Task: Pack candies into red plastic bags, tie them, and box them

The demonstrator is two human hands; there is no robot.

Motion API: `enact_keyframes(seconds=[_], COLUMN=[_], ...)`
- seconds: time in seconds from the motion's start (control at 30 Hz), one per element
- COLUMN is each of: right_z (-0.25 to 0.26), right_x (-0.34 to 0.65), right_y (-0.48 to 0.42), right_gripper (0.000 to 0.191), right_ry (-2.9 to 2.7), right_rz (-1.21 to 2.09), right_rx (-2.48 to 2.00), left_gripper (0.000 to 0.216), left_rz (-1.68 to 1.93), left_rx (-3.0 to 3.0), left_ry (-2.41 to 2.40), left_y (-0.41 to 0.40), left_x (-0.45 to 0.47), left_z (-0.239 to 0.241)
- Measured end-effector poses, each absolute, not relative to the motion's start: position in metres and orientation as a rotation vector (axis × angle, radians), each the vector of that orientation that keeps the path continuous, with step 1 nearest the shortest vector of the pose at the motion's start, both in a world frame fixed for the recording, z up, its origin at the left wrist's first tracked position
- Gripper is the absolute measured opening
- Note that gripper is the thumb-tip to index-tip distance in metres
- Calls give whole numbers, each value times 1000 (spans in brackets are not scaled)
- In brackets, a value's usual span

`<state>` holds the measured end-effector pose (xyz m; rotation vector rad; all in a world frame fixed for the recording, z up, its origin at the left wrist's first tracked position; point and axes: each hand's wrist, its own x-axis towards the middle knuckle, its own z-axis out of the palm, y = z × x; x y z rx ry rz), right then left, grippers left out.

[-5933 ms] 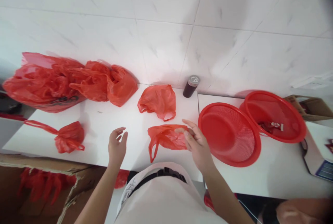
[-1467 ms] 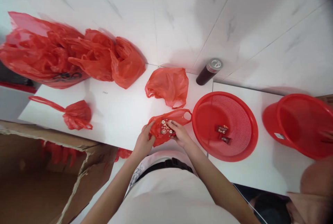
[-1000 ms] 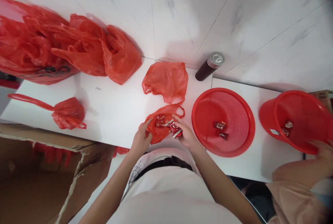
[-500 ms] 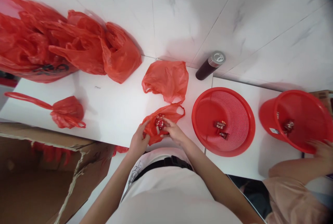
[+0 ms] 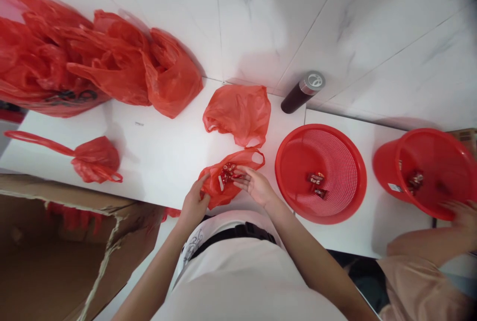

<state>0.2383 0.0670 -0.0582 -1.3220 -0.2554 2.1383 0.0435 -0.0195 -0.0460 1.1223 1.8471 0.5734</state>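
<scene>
Right hand (image 5: pixel 257 185) eased back from the packets (image 5: pixel 225 176)

Since half a second ago, our right hand has shifted slightly right and loosened. The packets lie in the open red bag (image 5: pixel 238 193) on the counter (image 5: pixel 160 157), between our hands. The right grip looks wide, fingers spread; we can't tell whether a fingertip touches a packet. Our left hand (image 5: pixel 196 200) pinches the bag's left edge. The red basket (image 5: pixel 356 162) stands just right, two wrappers inside. We judge the step in hand as placing packets in the bag; the next move calls for clear fingers and a steady bag edge.
</scene>
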Motion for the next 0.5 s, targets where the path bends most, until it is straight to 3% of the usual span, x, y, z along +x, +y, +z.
enact_keyframes(seconds=[0.27, 0.4, 0.5], right_z=[-50, -44, -48], right_x=[246, 304, 375], right_y=[63, 76, 87], right_gripper=[29, 31, 41], right_ry=[-468, -890, -1197], right_rz=[2155, 1625, 1073], right_rx=[-1363, -1521, -1916], left_gripper=[62, 62, 61], left_rz=[576, 592, 593], left_rx=[1101, 1131, 1170], left_ry=[1834, 1835, 1827], left_y=[-20, -24, -25], left_x=[44, 42, 41], left_z=[-48, -52, -52])
